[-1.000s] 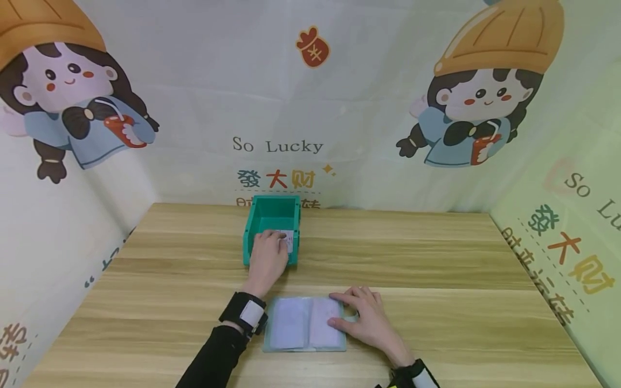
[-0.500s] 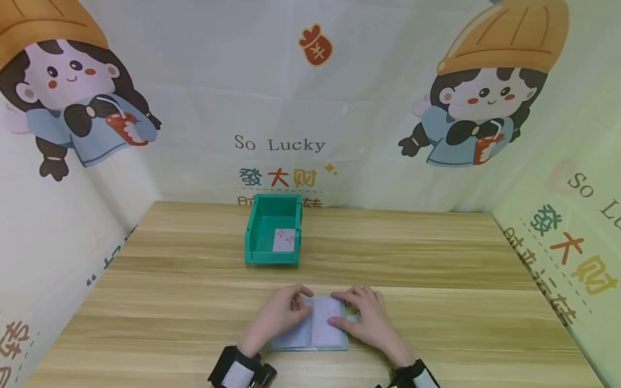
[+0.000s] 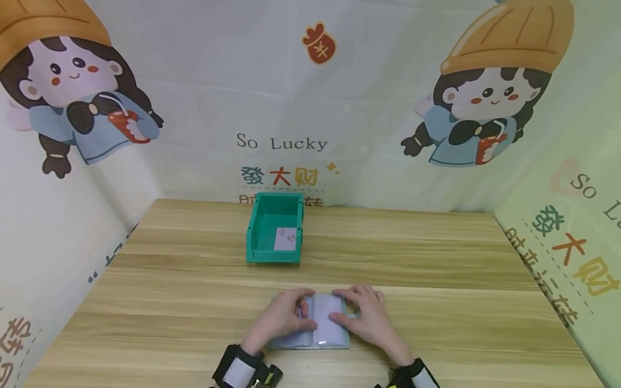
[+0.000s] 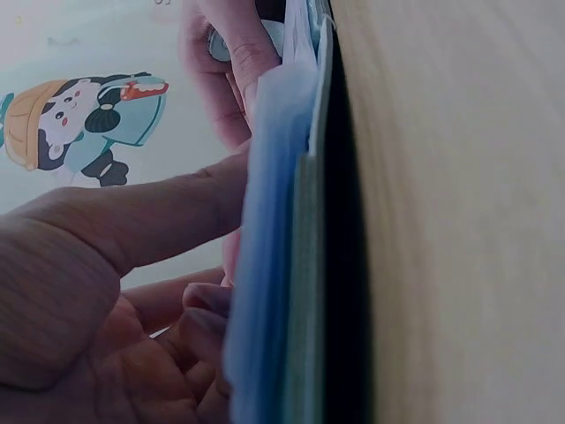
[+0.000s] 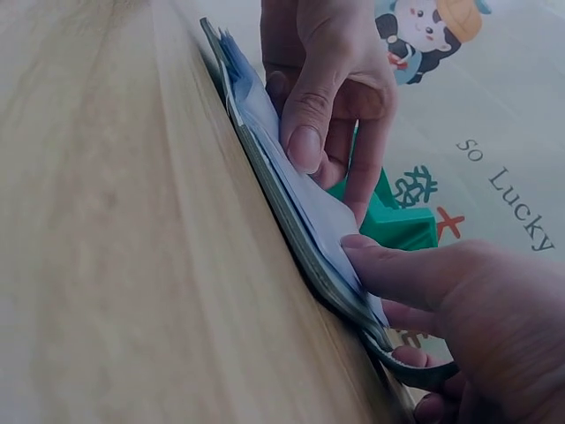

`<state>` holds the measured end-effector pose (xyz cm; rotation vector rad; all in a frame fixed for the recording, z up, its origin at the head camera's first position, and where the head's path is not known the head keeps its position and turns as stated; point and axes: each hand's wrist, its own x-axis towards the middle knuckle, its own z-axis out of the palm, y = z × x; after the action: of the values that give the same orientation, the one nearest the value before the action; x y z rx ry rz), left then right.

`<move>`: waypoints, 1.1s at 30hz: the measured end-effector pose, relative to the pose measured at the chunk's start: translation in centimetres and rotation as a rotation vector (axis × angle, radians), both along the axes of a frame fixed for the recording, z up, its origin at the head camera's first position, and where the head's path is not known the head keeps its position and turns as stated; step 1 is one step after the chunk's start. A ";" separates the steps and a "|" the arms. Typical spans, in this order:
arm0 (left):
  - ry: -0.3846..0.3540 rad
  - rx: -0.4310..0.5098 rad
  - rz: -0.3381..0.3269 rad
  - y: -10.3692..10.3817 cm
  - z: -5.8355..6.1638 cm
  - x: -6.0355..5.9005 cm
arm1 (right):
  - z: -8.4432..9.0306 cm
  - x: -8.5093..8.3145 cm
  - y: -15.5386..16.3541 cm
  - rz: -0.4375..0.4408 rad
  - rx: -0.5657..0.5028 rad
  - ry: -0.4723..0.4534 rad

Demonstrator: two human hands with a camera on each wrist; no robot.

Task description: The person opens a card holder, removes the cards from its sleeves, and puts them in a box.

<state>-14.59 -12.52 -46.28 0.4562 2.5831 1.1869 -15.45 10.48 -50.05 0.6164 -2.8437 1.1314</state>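
A small booklet [image 3: 331, 330] with clear sleeve pages and a pale green cover lies open on the table. Over its left half and spine is my left hand [image 3: 281, 317]; in the right wrist view the thumb tip [image 5: 305, 150] touches the white page and the index finger reaches to its far edge. No card shows in that hand. At the right edge my right hand [image 3: 370, 318] rests with its thumb [image 5: 380, 261] pressing the page and its index finger at the top corner. A strap loop [image 5: 415, 371] juts from the cover beside the right fingers.
Behind the booklet stands a green bin [image 3: 262, 237] with a pale printed card [image 3: 285, 238] lying in it. The wooden table [image 3: 412, 258] ends at a printed cloth backdrop [image 3: 368, 108] on the back and sides.
My left hand has come back from the bin to the booklet, and its thumb has shifted slightly right toward the spine. The right hand has stayed at the booklet's right edge.
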 end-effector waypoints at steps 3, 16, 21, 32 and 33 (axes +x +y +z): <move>-0.005 0.004 0.003 0.0 -0.1 -0.1 | 0.0 0.0 -0.1 0.005 0.010 0.005; 0.028 0.003 -0.005 0.0 -0.5 0.1 | -0.2 0.3 -0.3 -0.047 -0.073 -0.025; 0.040 0.001 0.015 0.1 0.0 0.0 | -0.2 0.0 -0.2 -0.037 -0.162 0.002; -0.015 0.079 0.077 0.0 -0.3 -0.1 | -0.7 0.3 0.2 0.224 -0.397 0.091; -0.023 0.091 0.084 0.0 -0.4 -0.1 | -0.8 0.3 0.2 0.240 -0.395 0.089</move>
<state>-14.72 -12.49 -46.64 0.3532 2.5596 1.3334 -15.13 10.66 -50.85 0.9598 -2.4149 1.5978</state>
